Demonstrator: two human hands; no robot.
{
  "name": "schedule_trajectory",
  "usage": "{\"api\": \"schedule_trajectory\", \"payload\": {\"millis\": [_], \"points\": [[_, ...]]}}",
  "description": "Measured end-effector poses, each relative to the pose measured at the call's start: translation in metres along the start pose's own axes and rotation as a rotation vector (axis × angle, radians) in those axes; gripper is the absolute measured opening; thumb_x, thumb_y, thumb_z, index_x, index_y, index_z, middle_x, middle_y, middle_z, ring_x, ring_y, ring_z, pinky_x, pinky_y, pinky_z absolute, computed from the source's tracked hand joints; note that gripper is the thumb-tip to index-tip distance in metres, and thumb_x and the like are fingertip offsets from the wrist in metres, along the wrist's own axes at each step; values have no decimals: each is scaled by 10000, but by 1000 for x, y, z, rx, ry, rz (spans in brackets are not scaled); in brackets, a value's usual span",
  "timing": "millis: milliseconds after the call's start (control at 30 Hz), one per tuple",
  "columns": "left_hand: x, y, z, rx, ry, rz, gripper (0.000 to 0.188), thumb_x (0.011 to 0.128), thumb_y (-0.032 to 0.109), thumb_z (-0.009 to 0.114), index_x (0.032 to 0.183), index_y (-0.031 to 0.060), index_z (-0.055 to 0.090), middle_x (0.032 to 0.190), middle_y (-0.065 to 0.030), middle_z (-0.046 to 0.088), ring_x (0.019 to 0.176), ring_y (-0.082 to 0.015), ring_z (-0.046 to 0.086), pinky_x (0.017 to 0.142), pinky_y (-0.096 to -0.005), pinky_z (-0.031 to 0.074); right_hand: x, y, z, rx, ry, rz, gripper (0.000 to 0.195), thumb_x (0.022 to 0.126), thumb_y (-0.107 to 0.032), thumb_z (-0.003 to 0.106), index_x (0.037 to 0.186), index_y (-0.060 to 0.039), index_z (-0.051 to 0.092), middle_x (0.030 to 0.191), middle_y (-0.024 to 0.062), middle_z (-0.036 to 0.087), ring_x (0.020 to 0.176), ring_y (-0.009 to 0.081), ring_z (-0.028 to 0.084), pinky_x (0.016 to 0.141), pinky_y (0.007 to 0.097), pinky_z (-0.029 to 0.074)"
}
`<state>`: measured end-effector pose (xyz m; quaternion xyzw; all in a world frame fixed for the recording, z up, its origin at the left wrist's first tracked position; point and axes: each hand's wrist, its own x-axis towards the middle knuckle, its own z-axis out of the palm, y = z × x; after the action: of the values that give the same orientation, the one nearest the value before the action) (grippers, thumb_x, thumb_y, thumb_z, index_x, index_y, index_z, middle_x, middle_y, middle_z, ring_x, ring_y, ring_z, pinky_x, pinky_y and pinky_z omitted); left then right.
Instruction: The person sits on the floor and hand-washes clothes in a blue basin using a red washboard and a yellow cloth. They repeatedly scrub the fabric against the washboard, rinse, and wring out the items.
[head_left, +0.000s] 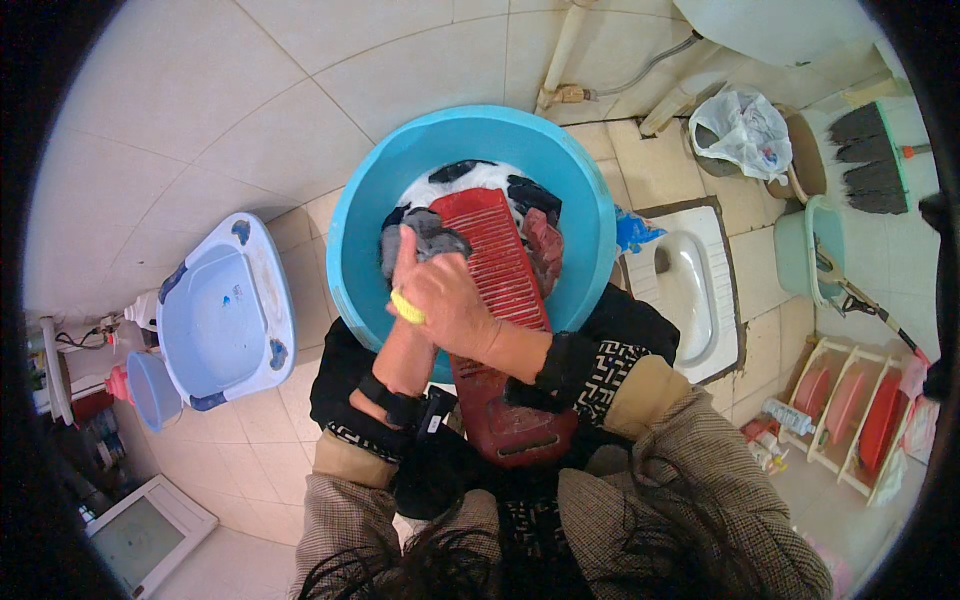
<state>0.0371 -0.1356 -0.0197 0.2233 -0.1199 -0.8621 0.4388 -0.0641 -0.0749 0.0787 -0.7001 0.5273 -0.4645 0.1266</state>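
My right hand (454, 300) lies across my left hand (406, 270) and wrist, hiding much of the left hand. A yellow band (407, 306) shows at my left wrist. One finger points up towards a wet dark-grey cloth (435, 234); whether that hand grips the cloth is hidden. Both hands are over a large blue plastic basin (589, 232). A red ribbed plastic washboard (491, 247) leans in it, its lower end between my legs. White suds (427, 193), dark fabric (534, 196) and a reddish cloth (543, 244) sit around the board.
A pale-blue baby tub (217, 307) and a small blue bucket (152, 390) stand left. To the right are a squat toilet (694, 292), a lined bin (739, 139), a green bucket (795, 255) and a rack of red basins (844, 420). A tiled wall (405, 67) rises behind.
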Motion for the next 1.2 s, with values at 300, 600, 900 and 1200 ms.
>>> {"api": "schedule_trajectory", "payload": {"millis": [300,600,900,1200], "points": [[-8,-19,91,134,312,-51,458,953,422,503,1277,99,478,1213,-74,564,1133,-246,549,973,-417,444,33,79,-11,70,134,648,212,814,-187,647,824,-7,535,856,206,567,849,420,516,733,486,404],[5,17,80,95,452,42,442,907,544,514,1058,134,584,977,-47,634,877,-220,620,774,-396,527,-3,29,1,231,147,458,284,827,-99,638,1023,23,474,1012,193,478,977,364,491,856,407,401],[-1,0,-4,46,154,-47,427,927,541,468,1093,154,543,1004,-43,587,908,-186,585,804,-330,496,-2,-6,0,21,79,-81,167,710,-166,646,755,-63,522,830,124,537,741,312,511,722,426,413],[-7,-18,94,144,258,-168,512,965,485,423,1317,114,453,1272,-74,543,1167,-247,529,1001,-405,414,37,70,-17,-21,58,551,183,777,-114,649,874,-9,534,905,196,583,868,397,539,755,460,432]]}}
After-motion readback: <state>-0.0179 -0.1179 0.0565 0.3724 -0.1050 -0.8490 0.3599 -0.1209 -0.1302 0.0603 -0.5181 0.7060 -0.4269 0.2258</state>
